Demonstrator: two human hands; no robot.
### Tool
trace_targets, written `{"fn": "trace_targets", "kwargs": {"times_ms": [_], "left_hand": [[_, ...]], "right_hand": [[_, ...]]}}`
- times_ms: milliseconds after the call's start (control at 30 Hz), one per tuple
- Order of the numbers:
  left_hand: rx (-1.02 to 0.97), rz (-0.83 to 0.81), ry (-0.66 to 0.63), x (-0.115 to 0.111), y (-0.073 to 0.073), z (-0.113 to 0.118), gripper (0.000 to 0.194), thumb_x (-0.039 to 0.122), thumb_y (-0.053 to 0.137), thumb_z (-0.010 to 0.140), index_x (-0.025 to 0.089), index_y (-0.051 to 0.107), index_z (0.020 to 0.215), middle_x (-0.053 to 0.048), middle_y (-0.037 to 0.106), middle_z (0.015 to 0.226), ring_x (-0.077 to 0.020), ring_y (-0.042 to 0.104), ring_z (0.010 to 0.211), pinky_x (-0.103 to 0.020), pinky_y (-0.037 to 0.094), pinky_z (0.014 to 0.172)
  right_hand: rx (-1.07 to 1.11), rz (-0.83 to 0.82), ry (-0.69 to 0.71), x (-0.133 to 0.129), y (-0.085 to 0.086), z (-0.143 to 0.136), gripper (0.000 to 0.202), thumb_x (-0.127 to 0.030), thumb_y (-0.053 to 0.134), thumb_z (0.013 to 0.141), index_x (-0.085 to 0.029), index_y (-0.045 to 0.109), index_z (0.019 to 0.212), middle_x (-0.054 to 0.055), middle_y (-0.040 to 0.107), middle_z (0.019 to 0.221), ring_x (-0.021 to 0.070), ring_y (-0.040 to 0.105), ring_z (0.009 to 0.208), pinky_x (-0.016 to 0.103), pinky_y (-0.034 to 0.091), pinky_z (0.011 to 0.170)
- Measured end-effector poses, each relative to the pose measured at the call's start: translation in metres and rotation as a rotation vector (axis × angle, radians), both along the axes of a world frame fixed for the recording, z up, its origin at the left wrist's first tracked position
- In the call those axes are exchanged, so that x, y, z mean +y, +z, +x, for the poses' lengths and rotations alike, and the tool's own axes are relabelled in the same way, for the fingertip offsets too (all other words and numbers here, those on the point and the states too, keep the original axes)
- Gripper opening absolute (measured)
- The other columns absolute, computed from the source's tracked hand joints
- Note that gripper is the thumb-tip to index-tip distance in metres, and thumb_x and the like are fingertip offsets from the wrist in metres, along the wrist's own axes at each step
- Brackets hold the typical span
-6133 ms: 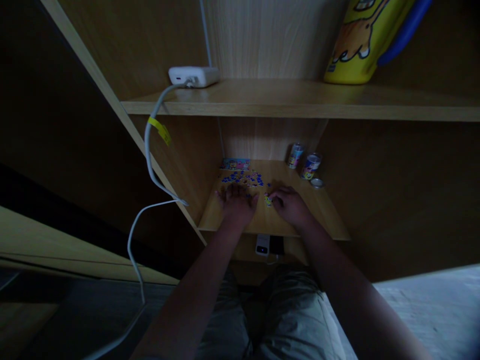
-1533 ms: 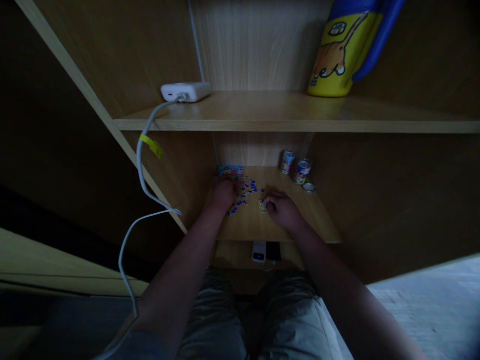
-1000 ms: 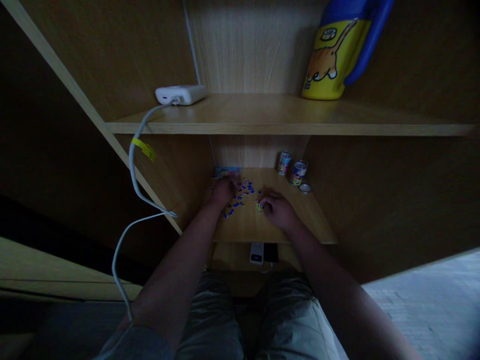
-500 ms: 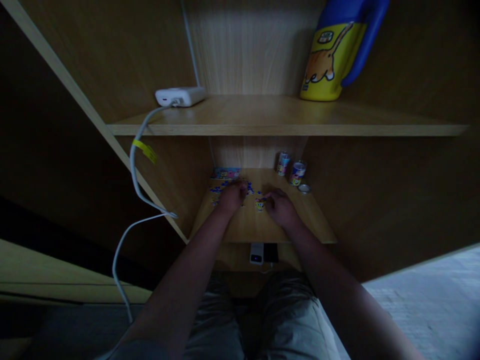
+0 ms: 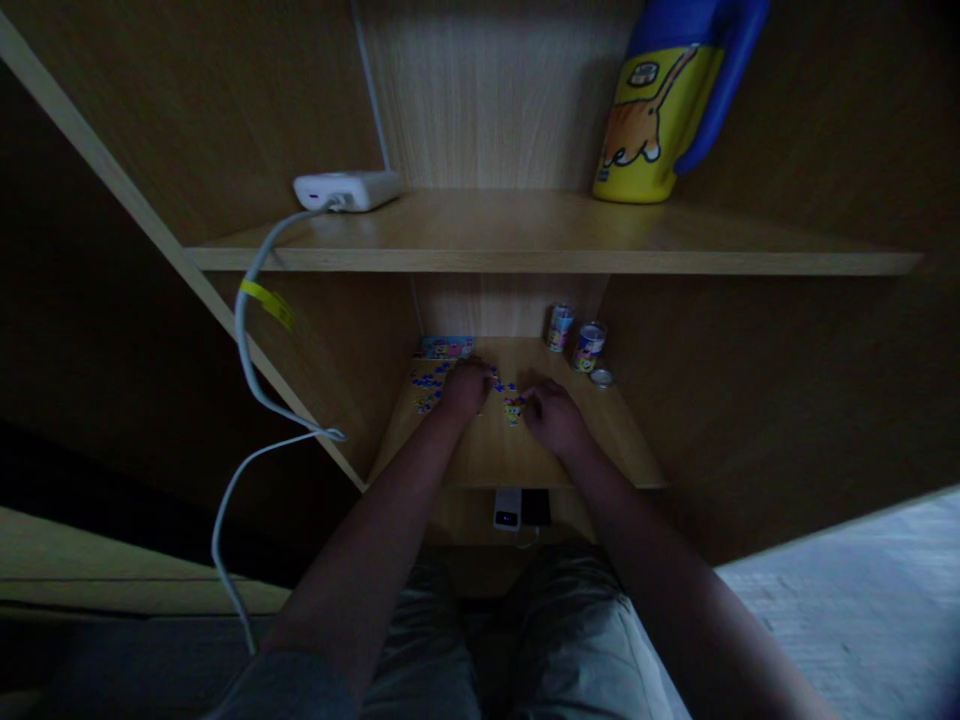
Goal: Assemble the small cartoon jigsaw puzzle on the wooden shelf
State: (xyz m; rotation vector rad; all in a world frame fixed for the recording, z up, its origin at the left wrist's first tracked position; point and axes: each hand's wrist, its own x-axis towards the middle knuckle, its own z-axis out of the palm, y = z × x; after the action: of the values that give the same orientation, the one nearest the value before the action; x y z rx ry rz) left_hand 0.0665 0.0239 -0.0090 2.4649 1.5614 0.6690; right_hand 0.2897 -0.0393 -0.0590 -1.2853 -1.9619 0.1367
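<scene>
The small puzzle patch (image 5: pixel 513 409) sits on the shelf (image 5: pixel 495 458) just left of the right hand (image 5: pixel 556 416), much nearer to it than to the left hand (image 5: pixel 466 388) on its other side, and I cannot tell if either hand's curled fingers pinch anything.

Both arms (image 5: pixel 637 535) fwd, L hand (image 5: pixel 466 388) & R hand (image 5: pixel 555 415) curled, near ea. other.

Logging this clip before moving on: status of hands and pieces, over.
Left hand among loose puzzle pieces, grip unclear. Right hand at small yellow cluster, grip unclear. Cans back right, clear of both hands.
</scene>
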Motion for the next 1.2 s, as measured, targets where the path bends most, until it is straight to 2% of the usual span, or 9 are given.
{"fn": "trace_targets", "kwargs": {"times_ms": [200,300,367,433,567,733,900,1067,1200], "left_hand": [[-0.237,-0.037,-0.163,-0.018,-0.005,0.003,0.026,0.017,0.06,0.104,0.022,0.077,0.084,-0.007,0.08,0.097,-0.0253,0.074,0.099,-0.041,0.059,0.099],[-0.287,-0.054,-0.238,-0.032,-0.01,0.006,0.027,0.02,0.063,0.106,0.023,0.075,0.082,-0.004,0.08,0.095,-0.0236,0.074,0.099,-0.042,0.057,0.107],[-0.308,-0.053,-0.252,-0.039,-0.011,0.007,0.026,0.022,0.064,0.106,0.024,0.076,0.083,-0.004,0.081,0.096,-0.0233,0.074,0.101,-0.044,0.055,0.113],[-0.319,-0.053,-0.249,-0.044,-0.011,0.008,0.025,0.024,0.065,0.107,0.024,0.078,0.085,-0.004,0.082,0.098,-0.0235,0.075,0.102,-0.044,0.056,0.112],[-0.295,-0.027,-0.229,-0.053,-0.01,0.01,0.025,0.024,0.064,0.108,0.024,0.08,0.088,-0.005,0.081,0.098,-0.0245,0.074,0.104,-0.044,0.057,0.11],[-0.196,0.033,-0.167,-0.071,-0.01,0.007,0.023,0.022,0.062,0.108,0.027,0.084,0.101,-0.007,0.083,0.112,-0.0285,0.072,0.118,-0.049,0.053,0.117],[-0.133,0.074,-0.286,-0.086,-0.017,0.003,0.023,0.018,0.065,0.106,0.028,0.085,0.11,-0.005,0.084,0.126,-0.0278,0.072,0.124,-0.049,0.052,0.121],[-0.128,0.144,-0.278,-0.087,-0.025,0.003,0.02,0.017,0.071,0.104,0.027,0.085,0.112,-0.005,0.085,0.126,-0.0282,0.074,0.122,-0.051,0.054,0.118],[-0.11,0.152,-0.273,-0.087,-0.024,0.004,0.016,0.016,0.072,0.103,0.027,0.084,0.106,-0.004,0.086,0.12,-0.0273,0.075,0.115,-0.049,0.056,0.114]], "right_hand": [[0.098,0.003,0.021,0.002,0.001,0.003,0.02,-0.018,0.06,0.103,-0.023,0.077,0.112,0.012,0.079,0.114,0.0282,0.074,0.111,0.046,0.059,0.108],[0.189,-0.002,0.056,0.0,0.003,0.005,0.021,-0.028,0.058,0.109,-0.025,0.078,0.114,0.012,0.08,0.116,0.027,0.076,0.111,0.045,0.061,0.106],[0.251,-0.039,0.107,-0.001,0.004,0.005,0.021,-0.033,0.061,0.109,-0.026,0.078,0.117,0.011,0.082,0.119,0.0263,0.077,0.112,0.044,0.062,0.105],[0.305,-0.107,0.174,-0.002,0.003,0.005,0.021,-0.036,0.064,0.107,-0.026,0.079,0.118,0.009,0.084,0.119,0.0253,0.079,0.11,0.042,0.063,0.103],[0.361,-0.226,0.266,-0.002,0.001,0.006,0.019,-0.037,0.069,0.102,-0.027,0.078,0.115,0.006,0.086,0.111,0.0229,0.082,0.1,0.039,0.065,0.095],[0.358,-0.228,0.212,0.0,0.001,0.008,0.021,-0.037,0.07,0.099,-0.026,0.078,0.115,0.005,0.086,0.103,0.022,0.081,0.091,0.036,0.064,0.088],[0.285,-0.202,0.179,-0.003,0.005,0.011,0.017,-0.037,0.066,0.101,-0.026,0.08,0.105,0.004,0.085,0.096,0.022,0.079,0.087,0.035,0.062,0.085],[0.278,-0.234,0.168,-0.008,0.008,0.012,0.015,-0.032,0.066,0.099,-0.027,0.08,0.099,0.004,0.087,0.102,0.0228,0.081,0.094,0.036,0.062,0.091],[0.27,-0.257,0.168,-0.009,0.008,0.012,0.015,-0.028,0.066,0.098,-0.027,0.081,0.098,0.004,0.087,0.103,0.0236,0.082,0.095,0.037,0.062,0.093]]}}
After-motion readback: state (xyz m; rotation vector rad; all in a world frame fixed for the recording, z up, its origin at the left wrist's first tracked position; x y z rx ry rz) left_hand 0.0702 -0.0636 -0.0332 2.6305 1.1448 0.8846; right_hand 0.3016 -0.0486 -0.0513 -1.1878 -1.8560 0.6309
